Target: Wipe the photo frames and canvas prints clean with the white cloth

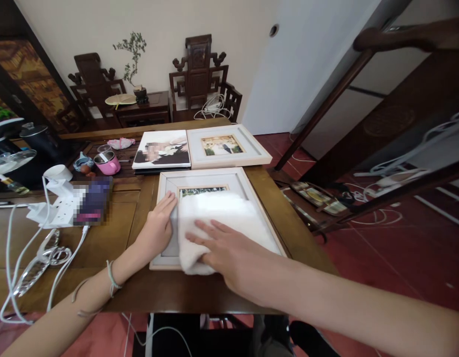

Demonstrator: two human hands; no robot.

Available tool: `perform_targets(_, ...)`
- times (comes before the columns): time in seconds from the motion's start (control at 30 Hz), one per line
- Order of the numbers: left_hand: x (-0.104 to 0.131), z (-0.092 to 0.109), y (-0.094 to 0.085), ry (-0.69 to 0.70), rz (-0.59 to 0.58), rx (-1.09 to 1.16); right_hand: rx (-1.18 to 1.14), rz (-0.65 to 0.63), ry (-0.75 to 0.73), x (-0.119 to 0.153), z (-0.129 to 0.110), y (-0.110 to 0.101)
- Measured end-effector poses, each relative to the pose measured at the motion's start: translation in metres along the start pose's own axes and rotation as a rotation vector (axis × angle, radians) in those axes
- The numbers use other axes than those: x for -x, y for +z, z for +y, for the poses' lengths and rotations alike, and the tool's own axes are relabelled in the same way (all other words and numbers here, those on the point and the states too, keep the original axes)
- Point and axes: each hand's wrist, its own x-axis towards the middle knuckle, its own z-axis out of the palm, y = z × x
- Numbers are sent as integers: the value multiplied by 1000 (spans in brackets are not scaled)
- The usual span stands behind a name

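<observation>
A light wooden picture frame (160, 198) lies flat near the table's front edge, with a pale mat and a photo (203, 189) inside. A folded white cloth (214, 206) covers most of it, leaving only the photo's top strip visible. On top of this cloth rests my right hand (224, 248), its fingers spread and pressing flat; the thumb side is partly sunk in the fabric. My left hand (162, 223) lies along the frame's left side, fingers stretched out and touching the border.
Behind lie a second framed photo (247, 144) and a photo album (162, 148). To the left are a pink cup (108, 162), a power strip (61, 210), a phone (93, 201), a silver hair claw (46, 258) and white cables (9, 258). A dark wooden rack (326, 64) stands right.
</observation>
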Motion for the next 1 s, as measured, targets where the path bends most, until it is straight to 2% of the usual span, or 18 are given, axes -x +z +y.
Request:
perform_targets(0.2,2,-1,3,-30,-32,-40,10,166,191,73,38,38)
perform_targets(0.33,0,2,0,-26,-82,-63,60,209,239,98,58,43)
perform_targets(0.43,-1,1,-1,-15,-95,-74,127,225,265,92,74,35)
perform_targets(0.6,1,-2,1,5,-70,-69,254,201,343,58,111,12)
perform_targets(0.67,1,-3,2,13,-47,-54,268,210,332,50,118,7)
perform_targets(0.77,1,-3,3,11,-34,-41,251,235,289,56,108,13)
perform_targets(0.9,1,1,3,-33,-20,-27,189,231,234,83,71,32)
perform_targets(1.0,1,3,3,-49,-34,-34,128,230,251,90,54,32)
